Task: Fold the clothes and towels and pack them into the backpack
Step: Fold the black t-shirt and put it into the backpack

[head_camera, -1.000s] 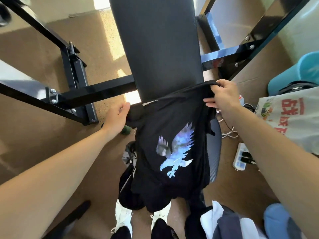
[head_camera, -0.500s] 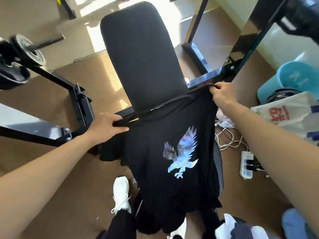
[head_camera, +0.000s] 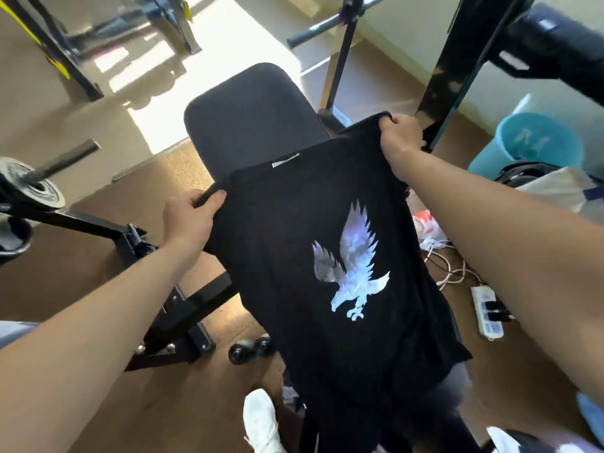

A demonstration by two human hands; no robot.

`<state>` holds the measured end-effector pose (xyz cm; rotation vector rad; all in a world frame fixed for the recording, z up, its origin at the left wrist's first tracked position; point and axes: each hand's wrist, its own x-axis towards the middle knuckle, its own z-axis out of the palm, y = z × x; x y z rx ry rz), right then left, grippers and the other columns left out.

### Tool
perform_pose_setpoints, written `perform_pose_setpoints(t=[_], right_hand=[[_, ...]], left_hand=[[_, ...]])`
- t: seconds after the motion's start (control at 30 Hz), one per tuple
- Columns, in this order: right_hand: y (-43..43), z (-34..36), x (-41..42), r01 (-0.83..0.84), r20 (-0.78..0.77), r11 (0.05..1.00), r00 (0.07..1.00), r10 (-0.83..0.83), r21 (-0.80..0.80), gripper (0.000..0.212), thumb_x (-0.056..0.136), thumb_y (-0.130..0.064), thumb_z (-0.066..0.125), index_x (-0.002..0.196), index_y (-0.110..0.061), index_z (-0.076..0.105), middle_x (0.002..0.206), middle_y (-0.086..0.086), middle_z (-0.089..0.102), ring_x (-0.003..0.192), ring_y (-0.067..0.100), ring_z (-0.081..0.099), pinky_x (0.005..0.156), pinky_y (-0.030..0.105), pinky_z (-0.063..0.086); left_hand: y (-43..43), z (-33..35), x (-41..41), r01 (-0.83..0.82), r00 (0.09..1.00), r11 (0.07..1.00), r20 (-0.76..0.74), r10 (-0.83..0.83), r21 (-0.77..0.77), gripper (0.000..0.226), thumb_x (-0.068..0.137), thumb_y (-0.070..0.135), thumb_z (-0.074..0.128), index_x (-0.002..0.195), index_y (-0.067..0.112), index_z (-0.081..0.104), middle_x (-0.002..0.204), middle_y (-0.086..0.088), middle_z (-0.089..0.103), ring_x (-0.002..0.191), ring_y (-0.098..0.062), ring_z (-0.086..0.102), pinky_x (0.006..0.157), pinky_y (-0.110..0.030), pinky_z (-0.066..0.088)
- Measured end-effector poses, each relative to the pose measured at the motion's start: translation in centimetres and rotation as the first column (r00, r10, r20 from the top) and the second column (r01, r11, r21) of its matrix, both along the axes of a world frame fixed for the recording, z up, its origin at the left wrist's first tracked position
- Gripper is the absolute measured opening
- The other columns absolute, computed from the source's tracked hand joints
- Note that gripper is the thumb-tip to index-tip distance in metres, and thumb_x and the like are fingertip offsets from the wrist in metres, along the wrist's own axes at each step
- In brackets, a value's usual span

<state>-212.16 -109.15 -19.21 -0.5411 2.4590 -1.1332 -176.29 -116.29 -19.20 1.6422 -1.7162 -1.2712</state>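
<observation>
A black T-shirt (head_camera: 284,256) with a pale blue eagle print hangs spread out in the air in front of me, over the black padded bench (head_camera: 248,119). My left hand (head_camera: 192,217) grips its left shoulder. My right hand (head_camera: 400,135) grips the right shoulder, higher and farther away. The shirt's lower part drapes down toward my legs. More clothes (head_camera: 519,439) show at the bottom right corner, mostly cut off. No backpack is in view.
Black steel frame bars (head_camera: 98,223) of the bench run left and right. A weight plate on a bar (head_camera: 39,191) sits at the left. On the right floor lie a blue bin (head_camera: 536,142), a white printed bag (head_camera: 562,188), cables and a power strip (head_camera: 488,312).
Both hands have lifted the shirt and pulled its shoulders apart, so it hangs flatter and wider. The view has tilted up, showing the whole bench pad.
</observation>
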Motion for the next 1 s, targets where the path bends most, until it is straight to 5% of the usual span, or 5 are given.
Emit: perform_pose_setpoints(t=[0.13,0.23,0.43,0.57,1.0], right_hand=[[-1.9,-1.1,0.8,-0.117,0.044,0.98,0.991,0.126,-0.163,0.023,0.105,-0.038,0.047,0.105,-0.027,0.066,0.11,-0.001,0.064,0.109,0.018,0.056,0.094,0.033,0.043],[-1.6,-2.3,1.9,-0.228,0.121,0.966,0.963,0.243,-0.122,0.065,0.102,-0.045,0.053,0.158,-0.022,0.031,0.162,0.001,0.034,0.147,0.019,0.032,0.123,0.036,0.025],[4.0,-6.4,7.8,-0.414,-0.09,0.91,0.907,0.412,0.0,0.069,0.09,-0.025,0.067,0.151,-0.01,0.04,0.152,0.014,0.038,0.141,0.026,0.04,0.121,0.034,0.03],[9.2,-7.5,15.7,-0.568,-0.477,0.791,0.643,0.599,0.228,0.059,0.086,-0.025,0.07,0.143,-0.018,0.054,0.151,0.01,0.042,0.138,0.031,0.035,0.11,0.046,0.032],[0.4,-5.9,21.6,-0.67,-0.528,0.567,0.295,0.796,0.479,0.063,0.097,-0.035,0.06,0.155,-0.034,0.035,0.166,0.004,0.025,0.151,0.034,0.023,0.111,0.054,0.03]], left_hand=[[-1.5,-0.8,-0.9,-0.041,0.999,0.999,-0.016,0.042,0.021,0.019,0.099,0.041,0.064,0.088,0.026,0.068,0.089,0.012,0.067,0.084,-0.006,0.061,0.069,-0.018,0.047],[-2.1,-2.5,-0.6,-0.04,0.999,0.994,0.004,0.04,0.102,0.027,0.1,0.042,0.061,0.092,0.018,0.069,0.09,0.009,0.065,0.085,-0.008,0.059,0.08,-0.027,0.048],[-2.5,-3.7,-0.1,0.042,0.998,0.975,-0.054,-0.031,0.219,0.034,0.102,0.046,0.055,0.105,0.015,0.068,0.104,0.007,0.068,0.098,-0.008,0.06,0.077,-0.018,0.043],[-2.7,-4.2,1.0,0.185,0.983,0.945,-0.041,-0.181,0.271,0.038,0.097,0.043,0.063,0.126,0.019,0.057,0.116,0.004,0.064,0.112,-0.017,0.058,0.096,-0.03,0.041],[-3.4,-10.7,5.2,0.047,0.989,0.944,0.118,-0.09,0.328,0.031,0.102,0.033,0.06,0.127,0.016,0.067,0.124,-0.001,0.067,0.12,-0.023,0.058,0.091,-0.03,0.044]])
